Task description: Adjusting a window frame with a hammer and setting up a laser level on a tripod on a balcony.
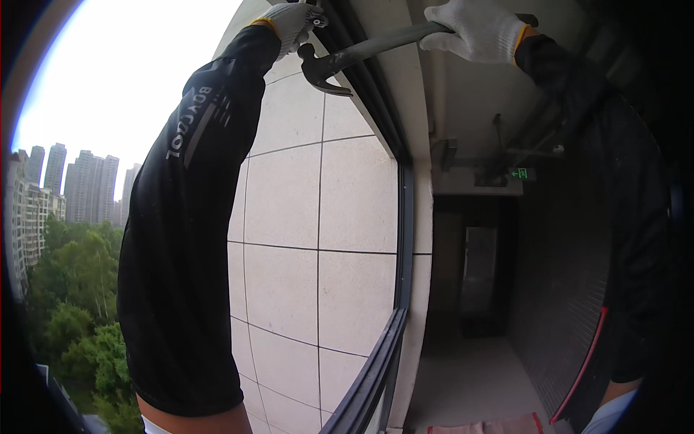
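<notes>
Head view, with dark metal window frame (404, 239) running from twelve o'clock down to six: at one o'clock, white-gloved right hand (473, 32), fingers wrapped firmly around the handle of a claw hammer (383, 45). Claw hammer at twelve, handle rising gently toward one, striking face just beside the left hand (291, 29), claw pointing toward four. Between eleven and twelve, left hand gloved to match, raised to the upper frame, fingers bent in at a small metal fitting (319, 22); whether pinching or merely touching, impossible to tell at this size. Black sleeves (191, 239) angled up from seven and four o'clock. Behind, at the dial's center, a wall of large pale tiles (285, 199) with dark joints. High-rise towers (90, 186) at nine o'clock, green trees (90, 296) at eight. On the opposite side, dim corridor (470, 369): lit green exit sign (522, 173) between two and three o'clock, red strip (582, 365) at four, reddish mat (484, 427) at five.
</notes>
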Demonstrator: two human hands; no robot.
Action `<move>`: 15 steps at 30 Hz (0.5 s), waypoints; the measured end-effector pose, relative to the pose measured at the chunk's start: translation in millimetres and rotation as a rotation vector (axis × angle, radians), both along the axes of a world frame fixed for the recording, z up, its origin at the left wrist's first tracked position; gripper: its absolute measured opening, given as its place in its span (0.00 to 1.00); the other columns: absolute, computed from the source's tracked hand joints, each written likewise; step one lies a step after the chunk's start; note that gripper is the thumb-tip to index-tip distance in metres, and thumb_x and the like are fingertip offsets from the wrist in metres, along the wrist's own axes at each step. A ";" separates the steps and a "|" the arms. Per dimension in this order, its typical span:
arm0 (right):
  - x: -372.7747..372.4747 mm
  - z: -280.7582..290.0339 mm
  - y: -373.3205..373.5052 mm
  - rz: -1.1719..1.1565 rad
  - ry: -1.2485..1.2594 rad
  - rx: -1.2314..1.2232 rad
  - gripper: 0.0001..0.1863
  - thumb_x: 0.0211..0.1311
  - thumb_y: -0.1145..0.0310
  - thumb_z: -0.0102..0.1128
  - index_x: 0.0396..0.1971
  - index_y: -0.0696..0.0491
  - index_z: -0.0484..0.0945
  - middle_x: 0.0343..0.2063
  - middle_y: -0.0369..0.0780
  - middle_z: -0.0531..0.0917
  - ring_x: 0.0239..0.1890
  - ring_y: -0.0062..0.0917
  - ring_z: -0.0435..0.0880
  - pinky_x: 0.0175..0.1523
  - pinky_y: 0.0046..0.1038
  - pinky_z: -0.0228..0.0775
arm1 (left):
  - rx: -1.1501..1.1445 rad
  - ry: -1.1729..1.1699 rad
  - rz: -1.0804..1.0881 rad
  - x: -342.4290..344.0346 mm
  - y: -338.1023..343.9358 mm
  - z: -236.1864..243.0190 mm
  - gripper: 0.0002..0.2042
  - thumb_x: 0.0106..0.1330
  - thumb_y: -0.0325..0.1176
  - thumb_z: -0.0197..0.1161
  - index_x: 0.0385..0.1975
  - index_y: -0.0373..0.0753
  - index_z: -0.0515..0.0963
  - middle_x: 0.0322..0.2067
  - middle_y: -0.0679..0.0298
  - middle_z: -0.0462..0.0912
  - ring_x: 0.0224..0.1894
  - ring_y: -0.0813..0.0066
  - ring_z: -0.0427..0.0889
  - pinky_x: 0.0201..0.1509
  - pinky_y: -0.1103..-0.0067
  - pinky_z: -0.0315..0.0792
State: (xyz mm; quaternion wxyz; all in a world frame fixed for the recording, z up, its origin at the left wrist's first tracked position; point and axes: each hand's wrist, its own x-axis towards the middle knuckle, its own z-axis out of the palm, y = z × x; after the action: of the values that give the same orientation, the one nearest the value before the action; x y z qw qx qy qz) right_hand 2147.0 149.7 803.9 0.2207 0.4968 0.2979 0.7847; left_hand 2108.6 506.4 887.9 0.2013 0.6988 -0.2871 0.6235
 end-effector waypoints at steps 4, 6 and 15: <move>6.6 10.6 -4.6 -0.008 0.037 0.076 0.29 0.69 0.41 0.53 0.31 0.55 0.82 0.25 0.54 0.84 0.33 0.54 0.84 0.41 0.53 0.73 | -0.179 0.099 -0.070 3.4 -31.6 -14.0 0.14 0.77 0.38 0.53 0.42 0.39 0.85 0.25 0.68 0.77 0.17 0.84 0.63 0.19 0.85 0.56; 0.7 7.8 -3.4 -0.002 0.031 0.043 0.29 0.69 0.40 0.52 0.31 0.55 0.82 0.26 0.54 0.84 0.34 0.54 0.84 0.41 0.52 0.74 | -0.234 0.018 -0.099 2.4 -32.7 -12.2 0.14 0.77 0.39 0.52 0.43 0.40 0.85 0.25 0.69 0.77 0.16 0.85 0.62 0.18 0.85 0.55; -14.9 9.1 7.7 -0.026 0.037 0.066 0.29 0.69 0.41 0.52 0.33 0.56 0.83 0.29 0.54 0.85 0.36 0.53 0.85 0.43 0.51 0.74 | -0.028 -0.155 0.380 -11.1 1.5 2.4 0.11 0.76 0.34 0.49 0.44 0.40 0.81 0.23 0.69 0.72 0.19 0.80 0.66 0.22 0.77 0.59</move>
State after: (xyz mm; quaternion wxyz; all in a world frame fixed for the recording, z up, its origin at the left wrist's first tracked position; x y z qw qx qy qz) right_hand 2132.1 157.4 812.9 0.2088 0.5219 0.2696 0.7819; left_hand 2097.6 507.9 890.3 0.0669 0.6873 -0.1561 0.7062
